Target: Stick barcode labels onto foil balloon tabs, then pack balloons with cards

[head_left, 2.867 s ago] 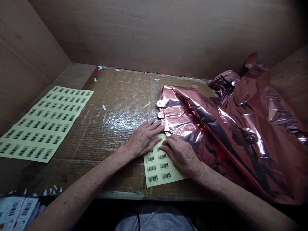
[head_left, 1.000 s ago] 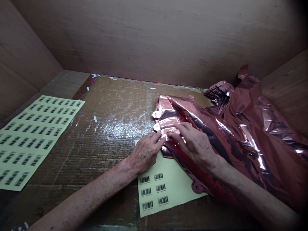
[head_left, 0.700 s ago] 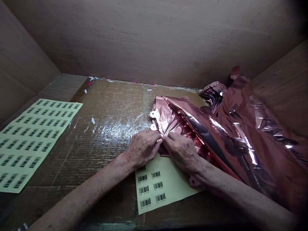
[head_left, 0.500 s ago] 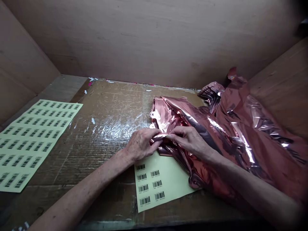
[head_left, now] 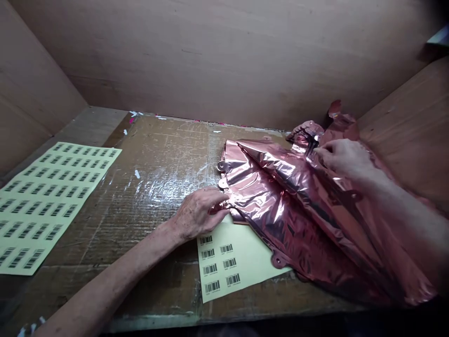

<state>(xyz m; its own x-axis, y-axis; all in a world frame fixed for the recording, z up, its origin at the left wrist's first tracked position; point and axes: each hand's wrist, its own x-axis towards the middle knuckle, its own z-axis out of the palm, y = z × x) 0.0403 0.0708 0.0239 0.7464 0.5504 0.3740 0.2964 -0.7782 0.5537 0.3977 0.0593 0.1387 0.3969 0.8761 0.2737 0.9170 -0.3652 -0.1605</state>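
Left hand (head_left: pixel 196 213) pinching foil balloon (head_left: pixel 280 196) over small label sheet (head_left: pixel 231 262); right hand (head_left: pixel 345 159) apparently gripping far foil.

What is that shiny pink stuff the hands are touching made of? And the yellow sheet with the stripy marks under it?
The shiny pink stuff looks like thin metallic foil film, probably balloon material: it crinkles and mirrors the light. The left hand pins its edge; the right hand touches its far end. The yellow sheet looks like matte paper carrying printed barcode stickers.

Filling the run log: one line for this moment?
left hand: pinching foil balloon edge | right hand: on far foil | barcode sheet: partly under foil
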